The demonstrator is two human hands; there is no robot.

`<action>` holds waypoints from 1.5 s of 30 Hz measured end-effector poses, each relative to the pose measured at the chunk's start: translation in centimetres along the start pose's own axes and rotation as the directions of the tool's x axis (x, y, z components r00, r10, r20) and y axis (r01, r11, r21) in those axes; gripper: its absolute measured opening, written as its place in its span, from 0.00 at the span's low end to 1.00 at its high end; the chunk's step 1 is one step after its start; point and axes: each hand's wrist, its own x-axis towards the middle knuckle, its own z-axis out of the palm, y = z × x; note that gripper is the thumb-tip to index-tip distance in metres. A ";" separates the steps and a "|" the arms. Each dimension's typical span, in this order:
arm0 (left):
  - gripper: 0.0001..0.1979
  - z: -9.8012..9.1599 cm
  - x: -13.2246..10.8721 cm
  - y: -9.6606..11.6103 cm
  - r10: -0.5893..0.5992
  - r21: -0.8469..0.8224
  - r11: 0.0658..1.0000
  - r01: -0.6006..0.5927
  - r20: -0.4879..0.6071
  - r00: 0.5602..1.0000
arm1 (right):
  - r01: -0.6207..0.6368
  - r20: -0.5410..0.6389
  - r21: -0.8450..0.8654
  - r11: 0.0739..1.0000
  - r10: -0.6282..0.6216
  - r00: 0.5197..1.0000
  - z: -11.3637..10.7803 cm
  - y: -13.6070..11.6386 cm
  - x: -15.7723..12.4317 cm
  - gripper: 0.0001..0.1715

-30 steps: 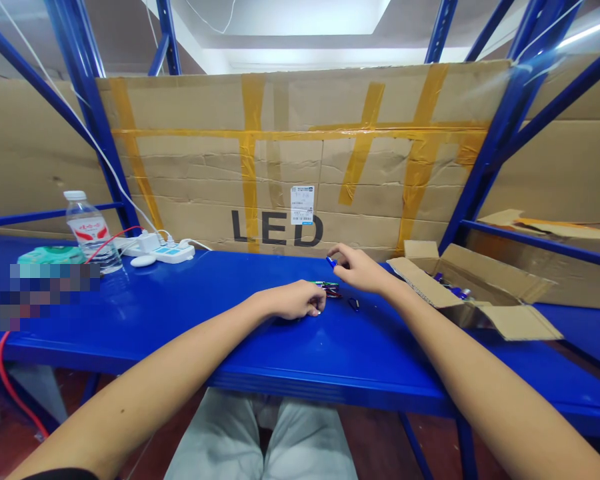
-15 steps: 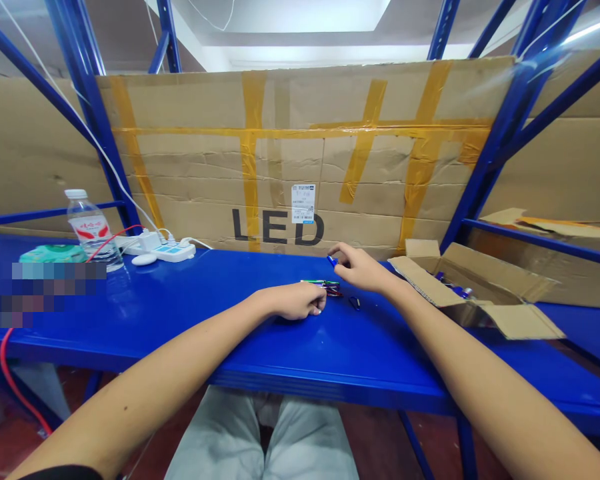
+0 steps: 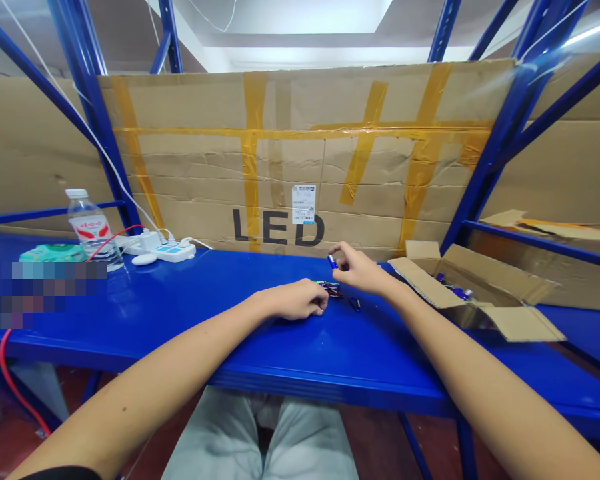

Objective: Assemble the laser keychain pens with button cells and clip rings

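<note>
My left hand rests on the blue shelf top with its fingers curled under; whether anything is inside them is hidden. Just beyond its fingertips lies a small bundle of coloured clips. My right hand hovers slightly above the shelf behind that bundle and pinches a small blue cylindrical piece between thumb and forefinger. A small dark clip lies on the shelf below my right wrist.
An open cardboard box with blue pieces inside stands at the right. A large taped cardboard sheet marked LED walls the back. At the left are a water bottle, a white power strip and a green pack.
My left hand has slid slightly forward, covering more of the clip bundle. My right hand has shifted a little with the blue piece still pinched.
</note>
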 end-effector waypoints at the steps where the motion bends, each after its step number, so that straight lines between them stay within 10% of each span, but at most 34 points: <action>1: 0.05 -0.2 0.1 -0.3 -0.002 -0.006 1.000 0.002 -0.074 0.997 | 0.000 -0.002 -0.001 1.000 0.000 1.000 0.0 0.0 0.0 0.26; 5: 0.04 -1.2 0.1 -1.8 -0.068 -0.023 0.997 0.067 -0.586 0.808 | 0.009 -0.015 0.010 1.000 -0.009 1.000 0.3 -0.2 0.2 0.24; 9: 0.03 -1.6 0.1 -2.6 -0.067 -0.047 0.998 0.048 -0.742 0.667 | 0.021 0.006 0.095 0.995 -0.021 1.000 1.0 -0.8 0.2 0.21; 23: 0.05 -0.7 0.6 -2.5 0.117 0.111 0.993 -0.049 -0.755 0.646 | 0.029 0.061 0.285 0.958 -0.049 0.997 2.0 -1.1 0.2 0.09; 45: 0.06 -0.9 0.3 -1.8 0.299 0.234 0.954 -0.189 -0.680 0.670 | 0.211 -0.044 0.042 0.977 -0.209 0.977 1.8 -0.9 0.3 0.13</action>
